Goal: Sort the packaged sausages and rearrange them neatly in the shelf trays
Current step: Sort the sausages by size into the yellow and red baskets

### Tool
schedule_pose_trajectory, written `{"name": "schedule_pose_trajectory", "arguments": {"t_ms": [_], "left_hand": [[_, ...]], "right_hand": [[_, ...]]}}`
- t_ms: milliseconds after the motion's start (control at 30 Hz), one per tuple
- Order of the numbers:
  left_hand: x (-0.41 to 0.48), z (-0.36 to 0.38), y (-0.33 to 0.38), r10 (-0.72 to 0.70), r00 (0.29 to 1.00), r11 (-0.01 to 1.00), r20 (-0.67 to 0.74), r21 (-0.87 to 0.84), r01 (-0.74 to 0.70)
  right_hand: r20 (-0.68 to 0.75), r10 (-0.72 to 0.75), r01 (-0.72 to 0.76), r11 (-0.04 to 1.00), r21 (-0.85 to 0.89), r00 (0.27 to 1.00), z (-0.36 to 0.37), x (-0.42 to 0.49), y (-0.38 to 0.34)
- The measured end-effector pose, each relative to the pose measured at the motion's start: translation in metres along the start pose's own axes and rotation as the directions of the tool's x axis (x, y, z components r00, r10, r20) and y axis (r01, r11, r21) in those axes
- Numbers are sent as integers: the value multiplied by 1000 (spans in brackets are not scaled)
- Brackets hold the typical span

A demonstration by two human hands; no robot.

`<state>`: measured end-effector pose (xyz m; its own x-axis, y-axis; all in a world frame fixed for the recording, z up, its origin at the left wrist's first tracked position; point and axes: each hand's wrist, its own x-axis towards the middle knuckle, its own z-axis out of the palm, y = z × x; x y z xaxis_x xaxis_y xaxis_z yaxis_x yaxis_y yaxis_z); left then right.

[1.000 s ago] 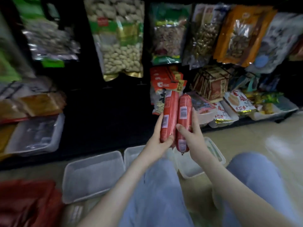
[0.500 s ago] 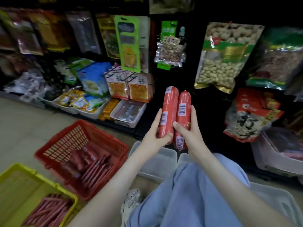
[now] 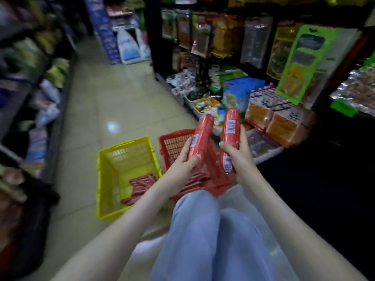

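Left hand (image 3: 180, 167), right hand (image 3: 241, 159) each grip one sausage (image 3: 200, 136), seemingly apart.

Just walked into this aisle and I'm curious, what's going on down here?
A person is down low in a shop aisle. The left hand holds one red packaged sausage, the right hand a second sausage, apart from each other above a red basket. Thin sausages lie in the yellow basket beside it. Neither held sausage is in a shelf tray yet.
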<state>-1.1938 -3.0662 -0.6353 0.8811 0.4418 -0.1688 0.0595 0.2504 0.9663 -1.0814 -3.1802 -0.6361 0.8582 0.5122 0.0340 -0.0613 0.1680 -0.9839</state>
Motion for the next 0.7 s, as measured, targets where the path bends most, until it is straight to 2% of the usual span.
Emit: {"name": "schedule_pose_trajectory", "arguments": {"t_ms": [133, 300, 567, 700], "left_hand": [[-17, -36, 10, 57, 988, 998, -141, 4, -57], [-31, -92, 6, 111, 960, 994, -257, 18, -110], [-8, -169, -1, 91, 942, 995, -324, 54, -78], [28, -185, -21, 98, 930, 988, -354, 148, -48]], "right_hand": [[156, 14, -17, 1000, 16, 988, 46, -2, 2], [259, 66, -58, 998, -37, 964, 87, 0, 16], [234, 202, -174, 975, -136, 951, 123, 28, 46], [264, 332, -286, 937, -199, 905, 121, 74, 73]]}}
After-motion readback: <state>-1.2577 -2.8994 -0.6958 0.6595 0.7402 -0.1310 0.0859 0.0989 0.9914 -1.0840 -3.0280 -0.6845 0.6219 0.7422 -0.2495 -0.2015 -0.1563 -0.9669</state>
